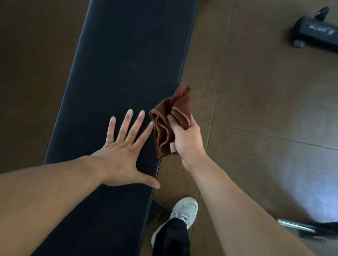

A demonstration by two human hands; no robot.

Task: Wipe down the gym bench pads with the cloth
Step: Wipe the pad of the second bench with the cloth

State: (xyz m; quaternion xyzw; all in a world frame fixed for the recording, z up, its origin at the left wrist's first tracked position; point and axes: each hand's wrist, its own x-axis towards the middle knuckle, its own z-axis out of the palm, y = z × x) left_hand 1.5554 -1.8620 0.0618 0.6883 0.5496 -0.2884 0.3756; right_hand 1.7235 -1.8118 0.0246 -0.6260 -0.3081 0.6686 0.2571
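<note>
Over the near half of the black bench pad (pixel 116 71), the left hand (pixel 122 155) lies spread, its fingers (pixel 126 126) straight and fanned apart, the thumb reaching toward the pad's right edge. Whether the palm presses the surface or hovers just above it cannot be told. At that right edge of the pad, the right hand (pixel 187 138) grips a brown cloth (pixel 168 120), thumb laid across the front folds and the other fingers curled behind it. The cloth hangs bunched and folded, a pale hem showing along one fold and a small light tag near its lower corner; its top corner pokes upward past the pad's edge. The left hand's forefinger tip lies just beside the cloth, and contact cannot be judged.

The pad runs long and narrow away from the person, ribbed along its left side, over a brown tiled floor (pixel 261 112). Right of the pad's near end stands a white sneaker (pixel 184 209) beneath a black trouser leg (pixel 171 242). Far right of the pad, a black piece of gym equipment (pixel 321 32) rests on the floor, and a metal bar (pixel 295 225) lies near the frame's right edge.
</note>
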